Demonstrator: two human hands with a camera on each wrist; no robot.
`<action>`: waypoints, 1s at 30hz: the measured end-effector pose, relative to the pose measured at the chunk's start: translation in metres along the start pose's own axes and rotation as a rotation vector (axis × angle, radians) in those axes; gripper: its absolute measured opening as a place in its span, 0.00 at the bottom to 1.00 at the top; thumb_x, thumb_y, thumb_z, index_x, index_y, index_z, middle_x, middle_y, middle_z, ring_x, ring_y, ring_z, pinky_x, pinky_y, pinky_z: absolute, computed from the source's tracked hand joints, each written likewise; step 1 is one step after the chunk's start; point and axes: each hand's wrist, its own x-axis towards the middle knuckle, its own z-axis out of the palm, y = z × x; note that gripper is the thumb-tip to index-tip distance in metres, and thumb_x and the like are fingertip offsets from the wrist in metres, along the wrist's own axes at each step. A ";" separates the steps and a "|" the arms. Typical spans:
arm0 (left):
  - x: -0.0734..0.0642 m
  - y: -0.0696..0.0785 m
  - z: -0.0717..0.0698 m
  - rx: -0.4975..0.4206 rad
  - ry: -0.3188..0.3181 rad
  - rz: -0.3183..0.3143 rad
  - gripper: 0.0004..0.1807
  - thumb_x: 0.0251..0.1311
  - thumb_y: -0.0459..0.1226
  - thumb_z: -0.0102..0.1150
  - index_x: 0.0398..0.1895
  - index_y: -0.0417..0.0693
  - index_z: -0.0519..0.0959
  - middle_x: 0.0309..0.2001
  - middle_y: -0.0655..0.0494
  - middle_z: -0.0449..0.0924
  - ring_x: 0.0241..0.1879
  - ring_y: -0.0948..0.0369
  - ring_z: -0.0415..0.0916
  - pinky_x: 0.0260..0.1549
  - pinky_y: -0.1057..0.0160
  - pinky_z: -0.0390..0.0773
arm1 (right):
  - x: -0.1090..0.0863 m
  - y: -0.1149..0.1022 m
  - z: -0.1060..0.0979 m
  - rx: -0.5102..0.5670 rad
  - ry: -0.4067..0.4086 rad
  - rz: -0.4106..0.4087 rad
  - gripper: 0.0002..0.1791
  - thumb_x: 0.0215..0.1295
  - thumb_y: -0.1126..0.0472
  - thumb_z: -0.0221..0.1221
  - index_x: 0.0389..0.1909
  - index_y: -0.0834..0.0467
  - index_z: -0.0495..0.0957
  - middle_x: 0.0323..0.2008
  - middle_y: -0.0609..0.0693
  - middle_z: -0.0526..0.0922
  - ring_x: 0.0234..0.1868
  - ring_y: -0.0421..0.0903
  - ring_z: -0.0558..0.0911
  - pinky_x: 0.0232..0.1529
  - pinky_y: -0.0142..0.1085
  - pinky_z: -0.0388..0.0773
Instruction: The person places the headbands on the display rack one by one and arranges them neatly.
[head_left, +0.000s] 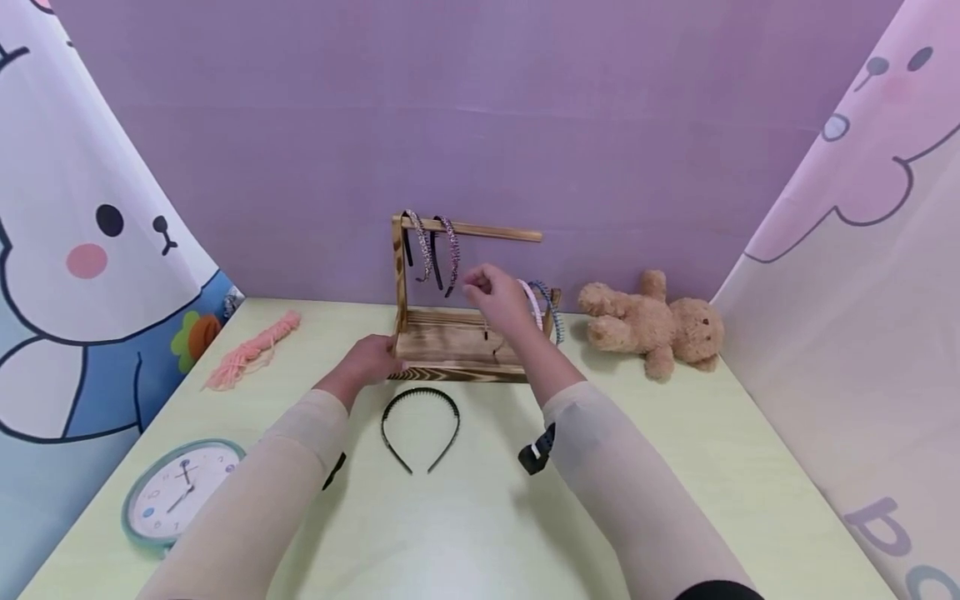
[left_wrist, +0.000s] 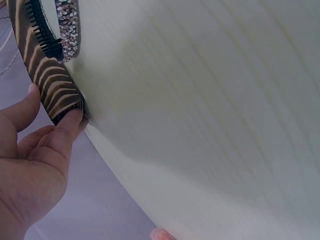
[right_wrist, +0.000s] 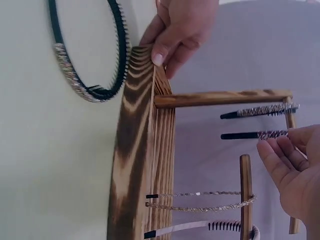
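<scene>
My left hand (head_left: 370,360) grips the left end of the wooden rack's base (head_left: 457,375); the left wrist view shows thumb and fingers around its striped corner (left_wrist: 62,102). Two glittery headbands hang from the upper bar (head_left: 495,232): a silvery one (head_left: 422,242) and a purplish one (head_left: 452,250). Just right of the purplish headband is my right hand (head_left: 498,300), fingers loosely bent. In the right wrist view its fingertips overlap that headband's glittery end (right_wrist: 270,134). A black toothed headband (head_left: 420,390) lies on the table in front of the rack.
A pale pink headband (head_left: 531,302) and a blue-grey one (head_left: 553,312) hang at the rack's right side. Pink yarn (head_left: 255,350) and a round clock (head_left: 180,492) lie on the left. A teddy bear (head_left: 652,325) lies on the right, near the curtain.
</scene>
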 end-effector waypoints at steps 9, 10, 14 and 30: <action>0.002 -0.004 -0.001 0.001 -0.009 -0.006 0.39 0.70 0.43 0.55 0.77 0.38 0.51 0.73 0.34 0.55 0.72 0.37 0.53 0.70 0.41 0.58 | -0.043 0.005 0.021 0.025 -0.245 -0.023 0.11 0.72 0.55 0.57 0.48 0.55 0.78 0.41 0.53 0.83 0.42 0.50 0.83 0.43 0.41 0.84; 0.001 -0.004 -0.001 0.002 -0.009 -0.008 0.39 0.70 0.43 0.55 0.77 0.39 0.51 0.73 0.35 0.55 0.72 0.37 0.53 0.70 0.41 0.58 | -0.047 0.006 0.025 0.022 -0.275 -0.019 0.11 0.72 0.55 0.57 0.48 0.56 0.78 0.41 0.54 0.82 0.42 0.50 0.83 0.44 0.42 0.84; 0.001 -0.003 -0.002 0.010 0.001 -0.009 0.39 0.69 0.44 0.56 0.76 0.39 0.53 0.73 0.35 0.57 0.71 0.38 0.55 0.70 0.41 0.59 | -0.062 0.007 0.043 0.001 -0.372 0.020 0.08 0.71 0.56 0.58 0.45 0.55 0.78 0.39 0.53 0.82 0.41 0.54 0.84 0.43 0.45 0.85; 0.002 -0.001 -0.001 0.061 0.021 0.046 0.38 0.68 0.43 0.56 0.74 0.34 0.56 0.71 0.35 0.61 0.69 0.40 0.60 0.68 0.43 0.64 | -0.086 0.005 0.115 -0.458 -0.568 0.028 0.13 0.64 0.41 0.62 0.36 0.46 0.82 0.27 0.38 0.83 0.23 0.37 0.80 0.27 0.30 0.76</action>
